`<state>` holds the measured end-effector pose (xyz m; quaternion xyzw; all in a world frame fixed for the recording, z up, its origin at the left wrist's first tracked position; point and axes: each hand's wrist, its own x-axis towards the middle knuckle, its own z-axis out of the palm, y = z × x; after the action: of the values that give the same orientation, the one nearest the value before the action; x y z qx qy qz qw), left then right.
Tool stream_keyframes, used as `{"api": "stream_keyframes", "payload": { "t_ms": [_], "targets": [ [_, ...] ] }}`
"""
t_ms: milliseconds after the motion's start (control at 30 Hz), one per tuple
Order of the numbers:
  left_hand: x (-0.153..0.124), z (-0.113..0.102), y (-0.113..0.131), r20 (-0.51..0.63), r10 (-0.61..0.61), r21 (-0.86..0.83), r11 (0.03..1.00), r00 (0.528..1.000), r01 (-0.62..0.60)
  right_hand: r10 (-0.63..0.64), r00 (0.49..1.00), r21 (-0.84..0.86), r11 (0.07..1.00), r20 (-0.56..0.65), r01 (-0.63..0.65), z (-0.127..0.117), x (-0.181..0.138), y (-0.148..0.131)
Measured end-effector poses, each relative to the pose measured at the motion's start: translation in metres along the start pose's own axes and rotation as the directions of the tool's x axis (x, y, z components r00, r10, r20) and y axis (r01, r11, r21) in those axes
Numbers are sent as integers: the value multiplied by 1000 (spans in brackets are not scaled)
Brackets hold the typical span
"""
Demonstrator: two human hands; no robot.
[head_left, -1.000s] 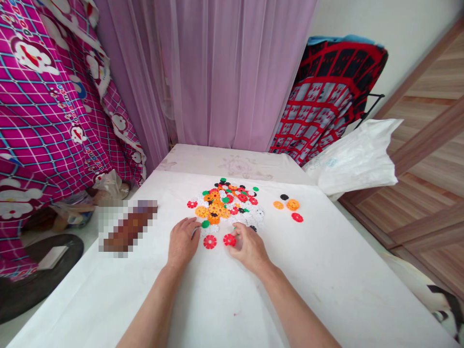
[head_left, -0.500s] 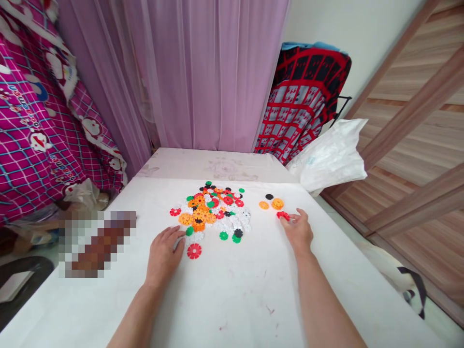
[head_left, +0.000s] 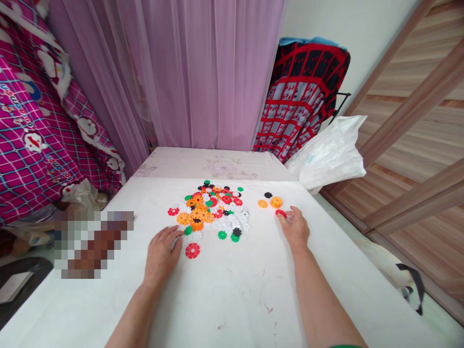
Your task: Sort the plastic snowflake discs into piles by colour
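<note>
My right hand pinches a red snowflake disc between thumb and fingers, low over the table. Just beyond it lie orange snowflake discs, a single orange disc and a black disc. Resting on the cloth, my left hand is open with fingers loosely spread, its fingertips beside a green disc. A larger red disc lies flat to the right of that hand. Between the hands spreads a mixed pile of plastic discs in orange, white, red, green and black.
The table has a white cover. A white plastic bag stands at its back right corner. Behind are a purple curtain and a red-and-black patterned cloth. A pixelated patch covers something at the left edge.
The red disc in my right hand has tilted slightly. Both hands stay in nearly the same places; the whole view has shifted a little.
</note>
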<state>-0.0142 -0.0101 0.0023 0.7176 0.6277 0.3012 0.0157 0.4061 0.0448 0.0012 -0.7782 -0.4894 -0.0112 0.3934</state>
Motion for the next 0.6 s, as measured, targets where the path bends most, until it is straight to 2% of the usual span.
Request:
{"api": "stream_keyframes", "payload": {
  "t_ms": [100, 167, 200, 267, 333, 367, 400, 467, 600],
  "targets": [
    [0, 0, 3, -1, -13, -18, 1000, 1000, 13, -131, 991, 41, 990, -35, 132, 0, -19, -20],
    [0, 0, 5, 1, -18, -24, 1000, 1000, 18, -263, 965, 126, 958, 15, 259, 3, -42, -46],
    [0, 0, 6, 4, -23, -24, 999, 1000, 23, -351, 934, 190, 924, 68, 333, 5, -56, -62],
    [0, -1, 6, 13, -28, -23, 999, 1000, 28, -541, 827, 335, 816, 155, 472, 10, -89, -96],
    [0, -1, 7, 19, -26, -25, 999, 999, 27, -718, 662, 459, 673, 216, 580, 15, -121, -127],
    [0, -1, 7, 18, -25, -26, 999, 1000, 25, -760, 603, 491, 632, 241, 600, 18, -135, -140],
    [0, -1, 7, 15, -24, -28, 999, 1000, 24, -768, 584, 500, 626, 262, 599, 20, -146, -151],
    [0, -1, 8, 5, -25, -29, 999, 1000, 25, -759, 580, 469, 644, 294, 605, 25, -162, -164],
    [0, -1, 10, 2, -38, -29, 999, 999, 38, -721, 612, 363, 693, 326, 622, 33, -170, -173]
  ]
}}
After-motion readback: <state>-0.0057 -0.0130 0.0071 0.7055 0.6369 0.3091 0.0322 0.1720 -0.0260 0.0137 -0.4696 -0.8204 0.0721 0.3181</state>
